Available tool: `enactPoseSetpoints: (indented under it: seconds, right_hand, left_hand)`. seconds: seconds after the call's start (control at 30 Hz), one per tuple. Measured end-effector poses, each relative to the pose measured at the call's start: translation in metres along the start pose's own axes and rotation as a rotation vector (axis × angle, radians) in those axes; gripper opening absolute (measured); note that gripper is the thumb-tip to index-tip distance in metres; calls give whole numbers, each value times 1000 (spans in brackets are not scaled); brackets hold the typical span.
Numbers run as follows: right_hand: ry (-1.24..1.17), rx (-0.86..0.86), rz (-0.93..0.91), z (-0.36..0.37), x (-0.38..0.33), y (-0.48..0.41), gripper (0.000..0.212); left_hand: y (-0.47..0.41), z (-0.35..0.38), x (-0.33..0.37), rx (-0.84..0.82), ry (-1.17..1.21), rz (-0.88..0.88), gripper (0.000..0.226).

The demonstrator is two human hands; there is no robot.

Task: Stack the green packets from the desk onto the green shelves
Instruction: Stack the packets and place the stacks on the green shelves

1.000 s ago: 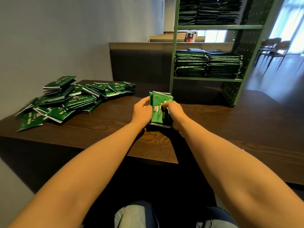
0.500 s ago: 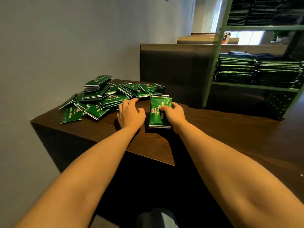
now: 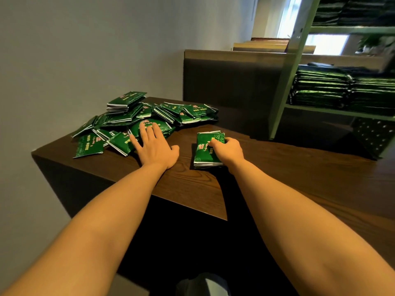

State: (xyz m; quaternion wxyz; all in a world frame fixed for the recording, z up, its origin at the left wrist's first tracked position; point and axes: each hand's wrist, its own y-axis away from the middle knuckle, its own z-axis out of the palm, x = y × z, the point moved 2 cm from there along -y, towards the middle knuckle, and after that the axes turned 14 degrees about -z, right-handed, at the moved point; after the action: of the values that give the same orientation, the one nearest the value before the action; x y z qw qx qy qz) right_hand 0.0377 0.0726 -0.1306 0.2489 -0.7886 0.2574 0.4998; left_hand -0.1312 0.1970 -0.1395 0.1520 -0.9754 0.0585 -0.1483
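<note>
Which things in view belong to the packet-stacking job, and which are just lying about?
Job: loose pile of glossy green packets touched by the left hand; small neat stack of green packets gripped by the right hand; pale green metal shelves holding stacked packets; dark wooden desk.
Lying about: dark padded bench back; grey wall.

Well left of the grip and above it: plain grey wall [image 3: 74, 50], matte. Straight beyond the grip: dark partition [image 3: 230, 86], capped with a pale wooden edge [image 3: 235, 53]. Farther back, up and right of the grip: stepped wooden ledges [image 3: 267, 46], bright window [image 3: 324, 43], blurred green foliage [image 3: 373, 41] just beside it.
</note>
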Motion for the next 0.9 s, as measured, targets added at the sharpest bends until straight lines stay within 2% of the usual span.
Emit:
enactPoseSetpoints:
  seconds: [0.1, 0.23, 0.47, 0.7, 0.83, 0.9]
  right_hand:
    - [-32, -27, 1, -1, 0, 0, 34]
    - [-73, -44, 7, -1, 0, 1, 23]
    - [-118, -47, 3, -3, 0, 2, 16]
    - [-111, -62, -13, -3, -1, 6, 37]
    - [-132, -53, -25, -4, -2, 10, 65]
    - [-138, -41, -39, -5, -1, 12, 54]
  left_hand:
    - [2, -1, -1, -5, -25, -21, 89]
    - [1, -1, -2, -10, -19, -10, 69]
    - [4, -2, -4, 31, 98, 35, 58]
    - [4, -3, -2, -4, 80, 22, 47]
    - [9, -8, 1, 31, 69, 101, 46]
    - [12, -12, 4, 35, 60, 159, 44]
